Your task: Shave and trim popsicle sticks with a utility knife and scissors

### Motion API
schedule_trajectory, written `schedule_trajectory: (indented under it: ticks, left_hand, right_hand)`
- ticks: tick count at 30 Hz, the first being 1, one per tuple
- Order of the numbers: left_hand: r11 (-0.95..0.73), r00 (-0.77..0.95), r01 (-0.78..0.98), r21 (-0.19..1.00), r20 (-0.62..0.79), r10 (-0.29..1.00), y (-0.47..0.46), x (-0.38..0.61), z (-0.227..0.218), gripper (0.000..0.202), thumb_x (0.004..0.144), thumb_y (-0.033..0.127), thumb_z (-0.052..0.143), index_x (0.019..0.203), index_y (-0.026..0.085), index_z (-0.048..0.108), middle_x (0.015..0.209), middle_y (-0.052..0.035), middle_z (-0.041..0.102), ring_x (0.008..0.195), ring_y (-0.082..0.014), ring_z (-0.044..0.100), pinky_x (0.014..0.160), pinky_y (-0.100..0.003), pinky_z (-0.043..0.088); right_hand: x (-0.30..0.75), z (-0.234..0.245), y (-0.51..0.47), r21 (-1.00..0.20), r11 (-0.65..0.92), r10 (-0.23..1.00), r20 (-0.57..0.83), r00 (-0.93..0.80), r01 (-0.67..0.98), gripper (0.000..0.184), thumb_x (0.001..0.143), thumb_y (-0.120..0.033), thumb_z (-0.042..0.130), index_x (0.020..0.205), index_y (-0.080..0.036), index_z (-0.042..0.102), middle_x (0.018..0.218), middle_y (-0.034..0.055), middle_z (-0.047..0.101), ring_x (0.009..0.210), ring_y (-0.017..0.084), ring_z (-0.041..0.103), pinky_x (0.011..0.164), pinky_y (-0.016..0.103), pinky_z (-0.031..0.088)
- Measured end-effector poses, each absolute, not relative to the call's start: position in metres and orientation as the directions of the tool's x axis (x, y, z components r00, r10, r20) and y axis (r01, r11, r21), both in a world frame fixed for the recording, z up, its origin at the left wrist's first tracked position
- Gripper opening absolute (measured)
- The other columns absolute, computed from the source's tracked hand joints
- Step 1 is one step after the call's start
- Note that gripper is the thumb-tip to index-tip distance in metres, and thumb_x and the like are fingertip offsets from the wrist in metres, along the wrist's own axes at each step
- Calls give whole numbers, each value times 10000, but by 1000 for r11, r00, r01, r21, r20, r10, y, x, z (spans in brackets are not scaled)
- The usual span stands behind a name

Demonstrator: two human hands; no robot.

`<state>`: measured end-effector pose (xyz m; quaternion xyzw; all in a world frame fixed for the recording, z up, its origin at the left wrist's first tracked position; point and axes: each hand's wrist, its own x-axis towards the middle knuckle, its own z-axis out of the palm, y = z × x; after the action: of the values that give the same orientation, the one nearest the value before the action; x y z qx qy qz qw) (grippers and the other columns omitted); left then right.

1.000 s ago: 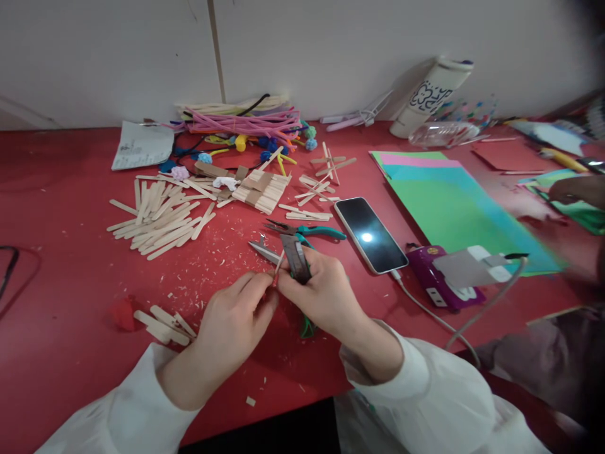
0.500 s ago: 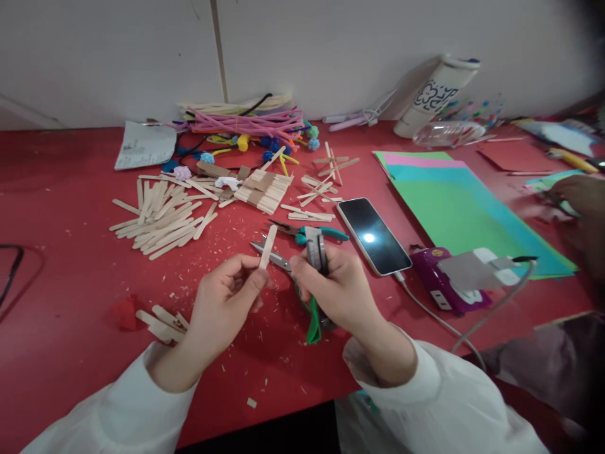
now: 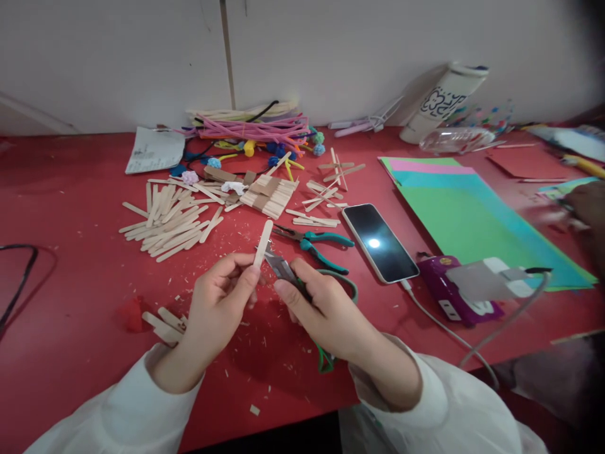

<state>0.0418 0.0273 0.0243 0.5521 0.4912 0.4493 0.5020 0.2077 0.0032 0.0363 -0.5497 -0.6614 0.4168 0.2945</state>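
Note:
My left hand [image 3: 224, 296] pinches a wooden craft stick [image 3: 263, 243] near its lower end, so it stands up at a slant. My right hand [image 3: 324, 302] is closed round a grey metal hand tool [image 3: 282, 269]; its exact kind is hard to make out. The tool's tip points at the stick and is close beside it; whether they touch I cannot tell. Under and behind the right hand lie green-handled scissors [image 3: 326, 359], mostly covered. Teal-handled pliers [image 3: 326, 237] rest just beyond, with their handles spread.
Loose craft sticks [image 3: 165, 217] are heaped at left, near a taped stick panel [image 3: 269, 195] and pipe cleaners [image 3: 253, 129]. To the right are a phone [image 3: 380, 243], a purple power block [image 3: 439, 290] and coloured paper [image 3: 472, 214]. Another person's hand [image 3: 588, 205] is at far right.
My right hand has turned the grey tool from upright to pointing left, and brought its tip to the stick. The left hand still holds the stick. The view has shifted slightly.

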Motion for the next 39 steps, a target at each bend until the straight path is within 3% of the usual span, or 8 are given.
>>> schedule_trajectory:
  ticks: [7,18,28,31,34,39]
  left_hand:
    - [-50,110,152,987,34,993,26,42,23,173,861,360,592,864,209,677,587,47,567,467,-63,438,436,-145,379]
    - [-193,140,325,926,155,978,23,39,25,181,887,341,552,848,203,661,608,46,572,493,-85,461,471,-179,394]
    - [-232,199,421,877,159,967,19,41,33,184,881,298,509,755,201,601,555,57,506,486,-96,455,472,-189,374]
    - [-249,177,443,861,188,966,18,44,35,168,874,278,507,753,200,592,582,52,540,516,-98,483,504,-191,390]
    - [-245,163,448,860,191,968,18,44,36,166,859,274,508,734,198,586,610,40,575,549,-106,509,542,-200,414]
    - [-92,160,318,943,42,986,21,43,33,176,836,327,529,746,192,595,545,47,519,454,-93,410,425,-194,336]
  right_hand:
    - [207,38,3,-870,46,969,-81,-234,491,225,928,-367,407,752,-245,337,540,-49,475,448,124,465,465,233,285]
    - [206,40,4,-850,60,961,-93,-261,524,208,919,-352,376,748,-244,325,552,-53,420,455,124,422,472,239,269]
    - [205,41,2,-692,165,955,-67,-290,703,140,916,-283,375,795,-215,396,615,4,508,517,151,469,503,259,291]
    - [204,39,1,-789,116,954,-81,-290,603,168,924,-294,396,775,-215,405,590,-13,506,499,133,483,481,242,330]
    - [205,35,2,-932,-68,913,-202,-355,356,230,949,-373,379,777,-220,401,477,-78,441,375,95,433,384,198,327]
    - [205,27,9,-952,-305,823,-252,-509,-22,346,902,-524,458,746,-223,389,393,-118,426,290,62,393,308,153,303]
